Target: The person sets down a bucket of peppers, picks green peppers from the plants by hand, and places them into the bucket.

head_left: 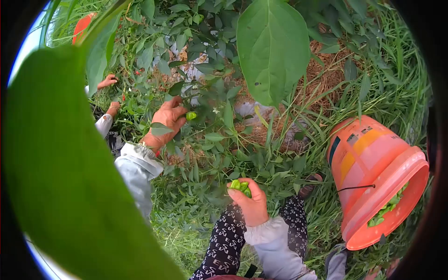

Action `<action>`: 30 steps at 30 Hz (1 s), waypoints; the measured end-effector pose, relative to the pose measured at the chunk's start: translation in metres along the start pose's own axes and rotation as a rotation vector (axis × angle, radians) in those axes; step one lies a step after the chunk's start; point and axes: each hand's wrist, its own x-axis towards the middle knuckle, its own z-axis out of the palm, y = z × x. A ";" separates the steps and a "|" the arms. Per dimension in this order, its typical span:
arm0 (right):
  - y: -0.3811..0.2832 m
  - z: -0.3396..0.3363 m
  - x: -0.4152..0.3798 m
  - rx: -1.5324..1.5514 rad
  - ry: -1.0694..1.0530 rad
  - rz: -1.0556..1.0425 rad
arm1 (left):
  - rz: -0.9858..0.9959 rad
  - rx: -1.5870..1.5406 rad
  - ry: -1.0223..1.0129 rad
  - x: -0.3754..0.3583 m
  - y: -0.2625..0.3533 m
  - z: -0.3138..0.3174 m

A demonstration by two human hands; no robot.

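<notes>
My left hand [167, 120] reaches in among the pepper plants, its fingers closed at a bright green pepper [191, 115] that shows at the fingertips. A leaf covers part of that wrist. Nearer my body, my right hand [251, 203] is closed around several green peppers [240, 187], which stick out above the fingers. Beyond the right hand lies an orange-red bucket [354, 158], tilted with its mouth toward me. Green peppers [388, 206] show inside it.
Large blurred leaves hang close to the camera, one [70, 168] hiding much of the left side. Another person's hands [108, 81] work among the plants at far left, near a second orange bucket [84, 27]. Tall grass [396, 88] and straw mulch [322, 79] surround the plants.
</notes>
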 end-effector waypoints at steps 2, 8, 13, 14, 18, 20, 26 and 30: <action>-0.004 0.000 0.000 0.147 -0.027 0.064 | -0.051 -0.220 0.069 -0.009 0.002 0.003; -0.016 0.002 0.001 0.192 -0.012 0.107 | -0.014 -0.667 0.196 -0.017 0.015 0.006; -0.010 0.000 0.003 0.270 -0.035 0.074 | 0.093 -0.657 0.037 -0.020 0.058 -0.013; -0.009 -0.001 0.003 0.273 -0.040 0.093 | -0.044 -0.718 -0.015 -0.026 0.077 -0.018; -0.009 0.003 0.009 0.446 -0.022 -0.031 | 0.234 -0.146 0.037 -0.033 0.123 -0.014; -0.005 0.000 0.009 0.414 -0.003 -0.127 | 0.248 -0.268 -0.017 -0.042 0.138 -0.002; -0.012 -0.003 0.008 0.358 -0.041 -0.054 | 0.053 -0.384 -0.244 -0.063 0.154 0.020; -0.011 -0.003 0.008 0.150 -0.004 -0.056 | 0.040 -0.352 -0.302 -0.076 0.150 0.030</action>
